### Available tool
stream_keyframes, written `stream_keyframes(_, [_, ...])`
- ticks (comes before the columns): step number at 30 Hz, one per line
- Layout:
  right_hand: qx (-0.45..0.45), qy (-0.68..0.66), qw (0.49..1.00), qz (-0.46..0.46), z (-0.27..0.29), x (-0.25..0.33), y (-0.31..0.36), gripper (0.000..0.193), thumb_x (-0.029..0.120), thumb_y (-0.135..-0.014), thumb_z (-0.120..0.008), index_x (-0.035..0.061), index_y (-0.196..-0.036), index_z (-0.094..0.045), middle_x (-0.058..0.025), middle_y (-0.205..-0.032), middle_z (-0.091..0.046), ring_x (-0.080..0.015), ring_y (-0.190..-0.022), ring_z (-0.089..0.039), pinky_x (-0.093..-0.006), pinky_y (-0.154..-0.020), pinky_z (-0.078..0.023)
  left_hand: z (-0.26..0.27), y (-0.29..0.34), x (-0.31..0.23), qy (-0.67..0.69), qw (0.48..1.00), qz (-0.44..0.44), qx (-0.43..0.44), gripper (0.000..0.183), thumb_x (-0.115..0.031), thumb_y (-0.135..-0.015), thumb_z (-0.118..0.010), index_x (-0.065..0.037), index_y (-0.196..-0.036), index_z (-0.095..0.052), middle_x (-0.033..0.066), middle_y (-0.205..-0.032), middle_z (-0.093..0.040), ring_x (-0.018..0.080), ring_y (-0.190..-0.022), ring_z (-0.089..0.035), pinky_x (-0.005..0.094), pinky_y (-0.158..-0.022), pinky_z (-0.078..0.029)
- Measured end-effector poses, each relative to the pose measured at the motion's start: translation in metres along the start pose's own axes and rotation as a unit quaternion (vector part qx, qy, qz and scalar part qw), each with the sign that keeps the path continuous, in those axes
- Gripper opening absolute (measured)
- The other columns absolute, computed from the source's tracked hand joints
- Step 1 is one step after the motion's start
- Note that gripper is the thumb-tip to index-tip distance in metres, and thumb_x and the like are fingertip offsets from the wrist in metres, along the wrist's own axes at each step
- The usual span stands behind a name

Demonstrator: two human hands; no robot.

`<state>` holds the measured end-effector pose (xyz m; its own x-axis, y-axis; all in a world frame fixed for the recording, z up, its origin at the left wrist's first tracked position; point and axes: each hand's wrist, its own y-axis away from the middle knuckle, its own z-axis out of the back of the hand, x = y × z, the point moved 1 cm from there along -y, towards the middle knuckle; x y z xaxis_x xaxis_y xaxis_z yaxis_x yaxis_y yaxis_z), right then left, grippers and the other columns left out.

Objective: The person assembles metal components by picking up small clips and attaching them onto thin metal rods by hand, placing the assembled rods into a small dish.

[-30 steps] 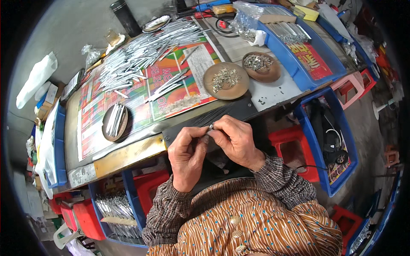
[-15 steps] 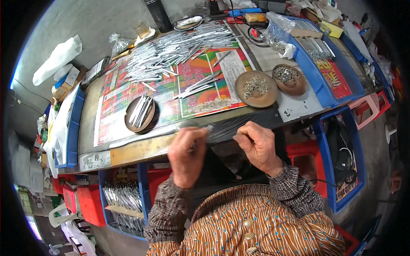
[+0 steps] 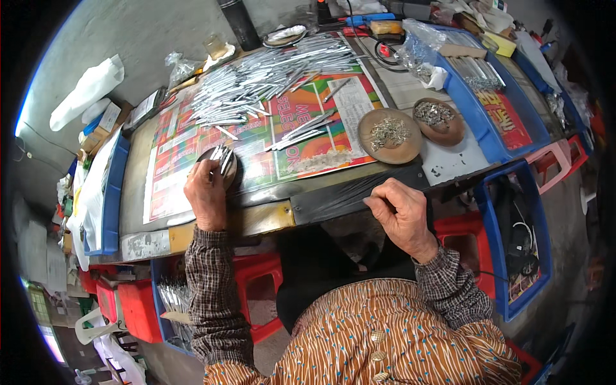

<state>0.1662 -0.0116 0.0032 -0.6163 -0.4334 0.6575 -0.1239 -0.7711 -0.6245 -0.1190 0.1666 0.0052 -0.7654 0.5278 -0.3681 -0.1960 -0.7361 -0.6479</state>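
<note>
Over the left part of the small round dish [image 3: 232,179], my left hand [image 3: 206,192] has its fingers drawn together against thin silver-grey sticks [image 3: 222,156]. The fingers hide whether one of these is gripped. My right hand [image 3: 403,215] hovers in front of the table's near edge, thumb and fingers pressed together. Anything in that pinch is too small or too hidden to make out. Nearest to it on the table is a round brown dish [image 3: 410,146] bearing a heap of small metal pieces [image 3: 389,133]. A second brown bowl [image 3: 454,133] beside it has more small metal bits [image 3: 434,114].
A big pile of silver-grey sticks [image 3: 256,86] covers the table's far side, with a smaller bunch [image 3: 301,131] nearer. Blue trays stand at left [image 3: 112,192] and right [image 3: 513,128]. Below the edge are a red stool [image 3: 256,276] and a blue crate [image 3: 491,256].
My left hand has moved left from in front of the table's edge to the dish of sticks. My right hand has shifted slightly right and down, still pinched.
</note>
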Motion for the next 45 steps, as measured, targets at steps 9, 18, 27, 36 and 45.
stream_keyframes(9, [-0.042, 0.109, 0.993, 0.021, 0.015, -0.020, -0.009, 0.016, 0.004, -0.078, -0.071, 0.0021, -0.083, -0.056, -0.0096, -0.073, -0.056, -0.0282, -0.066, -0.058, -0.0374, -0.058, -0.046, -0.010, -0.009, 0.007, -0.057, 0.997, -0.052, 0.020, 0.010, 0.000, -0.076, -0.063, -0.006, -0.085, -0.062, 0.0117, -0.084, -0.063, 0.0325, -0.079, -0.061, 0.0394, -0.068, -0.047])
stream_keyframes(18, [-0.041, 0.244, 0.968, 0.029, 0.032, -0.043, -0.022, 0.023, 0.004, -0.072, -0.071, 0.0013, -0.093, -0.061, -0.0102, -0.088, -0.057, -0.0300, -0.087, -0.054, -0.0405, -0.071, -0.047, -0.015, -0.011, 0.006, -0.094, 0.994, -0.047, 0.019, 0.010, -0.003, -0.079, -0.063, -0.005, -0.088, -0.063, 0.0112, -0.088, -0.062, 0.0324, -0.081, -0.061, 0.0397, -0.070, -0.047])
stream_keyframes(27, [0.006, 0.289, 0.957, 0.011, 0.039, -0.052, -0.025, 0.038, 0.015, -0.073, -0.074, -0.0012, -0.105, -0.062, -0.0125, -0.099, -0.057, -0.0310, -0.099, -0.050, -0.0417, -0.084, -0.044, -0.004, 0.003, -0.038, -0.027, 0.994, -0.109, 0.007, 0.010, 0.001, -0.078, -0.063, -0.004, -0.087, -0.062, 0.0128, -0.085, -0.062, 0.0328, -0.080, -0.060, 0.0395, -0.069, -0.047])
stream_keyframes(36, [0.046, 0.329, 0.943, 0.025, 0.037, -0.054, -0.027, 0.043, 0.033, -0.077, -0.071, 0.0016, -0.106, -0.063, -0.0104, -0.101, -0.055, -0.0290, -0.101, -0.047, -0.0436, -0.085, -0.039, -0.017, 0.016, -0.072, 0.043, 0.987, -0.135, 0.078, 0.015, 0.003, -0.075, -0.064, -0.004, -0.088, -0.063, 0.0124, -0.085, -0.059, 0.0315, -0.080, -0.059, 0.0391, -0.068, -0.048])
stream_keyframes(45, [0.033, 0.282, 0.959, 0.010, 0.038, -0.057, -0.024, 0.043, 0.029, -0.076, -0.073, 0.0028, -0.109, -0.061, -0.0099, -0.101, -0.054, -0.0282, -0.102, -0.046, -0.0433, -0.086, -0.038, -0.027, 0.017, -0.093, 0.085, 0.981, -0.149, 0.092, 0.012, 0.001, -0.076, -0.066, -0.004, -0.087, -0.063, 0.0122, -0.084, -0.058, 0.0311, -0.079, -0.059, 0.0384, -0.068, -0.048])
